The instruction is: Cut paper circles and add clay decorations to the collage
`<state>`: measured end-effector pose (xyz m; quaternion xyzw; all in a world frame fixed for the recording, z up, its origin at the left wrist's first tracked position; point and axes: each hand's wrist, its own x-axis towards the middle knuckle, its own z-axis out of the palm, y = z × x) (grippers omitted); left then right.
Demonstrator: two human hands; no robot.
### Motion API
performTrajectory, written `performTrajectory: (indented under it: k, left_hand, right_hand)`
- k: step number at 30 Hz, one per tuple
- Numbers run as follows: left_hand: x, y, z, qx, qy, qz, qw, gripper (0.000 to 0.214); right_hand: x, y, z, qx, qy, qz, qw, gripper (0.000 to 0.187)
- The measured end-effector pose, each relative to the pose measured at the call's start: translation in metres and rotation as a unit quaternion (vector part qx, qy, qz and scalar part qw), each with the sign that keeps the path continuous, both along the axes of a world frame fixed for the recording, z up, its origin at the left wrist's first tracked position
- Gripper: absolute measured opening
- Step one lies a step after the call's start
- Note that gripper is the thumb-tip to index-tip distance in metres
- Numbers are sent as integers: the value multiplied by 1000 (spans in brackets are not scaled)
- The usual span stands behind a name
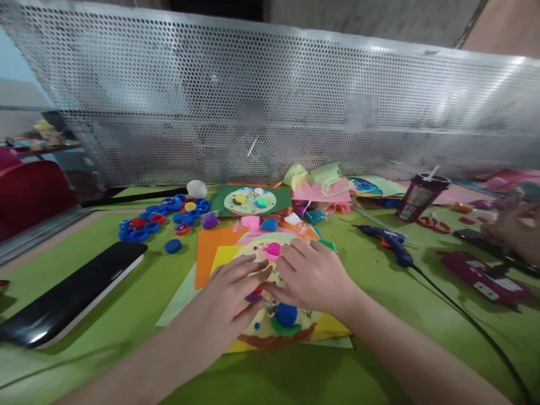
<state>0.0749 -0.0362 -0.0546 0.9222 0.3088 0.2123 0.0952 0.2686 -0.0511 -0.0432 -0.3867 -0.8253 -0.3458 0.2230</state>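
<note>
Both hands rest on a round cream paper plate craft (270, 332) lying on yellow and orange paper sheets (211, 247) on the green table. My left hand (230, 292) lies over the plate's left side, fingers stretched toward the centre. My right hand (310, 275) lies palm down over the plate's right side, fingertips meeting the left hand's near a small purple bit (253, 297). A pink blob (274, 248) and a blue blob (287, 314) sit on the plate. Whether either hand pinches anything is hidden.
Blue and red bottle caps (164, 216) lie at back left, a second decorated plate (250, 201) on green card behind. A blue glue gun (390, 242) with its cord lies at right, a dark cup (419, 197) beyond it. A black device (71, 292) lies left. Another person's hand (512, 228) shows far right.
</note>
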Motion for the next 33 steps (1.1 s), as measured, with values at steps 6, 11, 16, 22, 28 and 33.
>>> performTrajectory:
  k: [6, 11, 16, 22, 28, 33]
  left_hand:
    - [2, -1, 1, -120, 1, 3, 993, 37]
    - [0, 0, 2, -167, -1, -8, 986, 35]
    - [-1, 4, 7, -170, -25, -9, 985, 31]
    - [-1, -2, 18, -273, -125, 76, 951, 34]
    - [6, -13, 25, -366, -225, 114, 896, 40]
    - [8, -12, 21, -344, -250, 120, 897, 35]
  right_hand:
    - [3, 0, -2, -44, 7, -21, 999, 39]
    - [3, 0, -2, -68, -7, -22, 997, 44]
    - [9, 1, -3, -107, 7, -43, 993, 54]
    - [14, 0, 1, -303, 114, -45, 945, 49]
    - [13, -1, 4, -394, 153, -36, 906, 42]
    - [9, -2, 3, -404, 133, -36, 904, 43]
